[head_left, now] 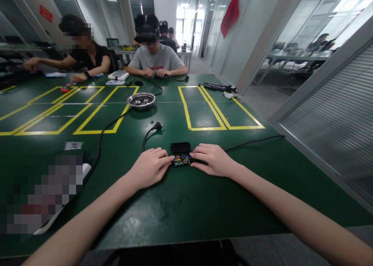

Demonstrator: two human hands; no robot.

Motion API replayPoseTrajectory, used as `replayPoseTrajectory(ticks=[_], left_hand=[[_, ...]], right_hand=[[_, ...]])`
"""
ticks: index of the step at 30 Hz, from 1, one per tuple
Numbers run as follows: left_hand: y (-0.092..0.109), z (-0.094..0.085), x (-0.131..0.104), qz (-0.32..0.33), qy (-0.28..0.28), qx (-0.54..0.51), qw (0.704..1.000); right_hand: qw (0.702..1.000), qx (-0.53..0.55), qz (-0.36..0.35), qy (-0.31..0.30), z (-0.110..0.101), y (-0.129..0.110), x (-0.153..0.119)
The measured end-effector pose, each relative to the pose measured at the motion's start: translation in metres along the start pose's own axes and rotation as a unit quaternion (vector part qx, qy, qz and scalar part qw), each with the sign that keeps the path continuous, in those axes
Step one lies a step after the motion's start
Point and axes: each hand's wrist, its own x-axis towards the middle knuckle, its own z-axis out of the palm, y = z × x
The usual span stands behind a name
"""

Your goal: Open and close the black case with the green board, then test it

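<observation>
On the green table lies a small black adapter housing with a circuit board (182, 160) showing inside it. Its black cover (180, 147) rests just behind, inner side up. My left hand (153, 167) pinches the left end of the board housing, fingers closed together. The right end is held between the thumb and fingers of my right hand (211, 160). A black cable with a plug (158, 126) curves out behind my left hand, and another black cable (253, 142) runs off to the right from behind my right hand.
A metal bowl (141, 100) with small metal parts stands farther back. Yellow tape outlines mark the green table (163, 219). A tripod-like black object (220, 88) lies at the back right. A partly blurred white-edged object is at left. Two people sit across the table.
</observation>
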Motion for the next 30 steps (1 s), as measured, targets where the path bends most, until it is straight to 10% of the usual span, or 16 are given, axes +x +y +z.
replayPoseTrajectory(ticks=[8,16,30], left_hand=[[-0.005,-0.001,0.001,0.011,-0.008,-0.012,1.000],[-0.021,0.008,0.001,-0.055,0.009,-0.251,0.966],[-0.003,0.006,0.007,-0.001,0.056,-0.059,0.997]], right_hand=[[0.998,-0.044,-0.014,-0.035,-0.003,-0.003,0.004],[0.992,0.077,0.081,0.065,0.013,0.006,0.004],[0.903,0.308,0.290,0.072,0.025,0.010,0.015]])
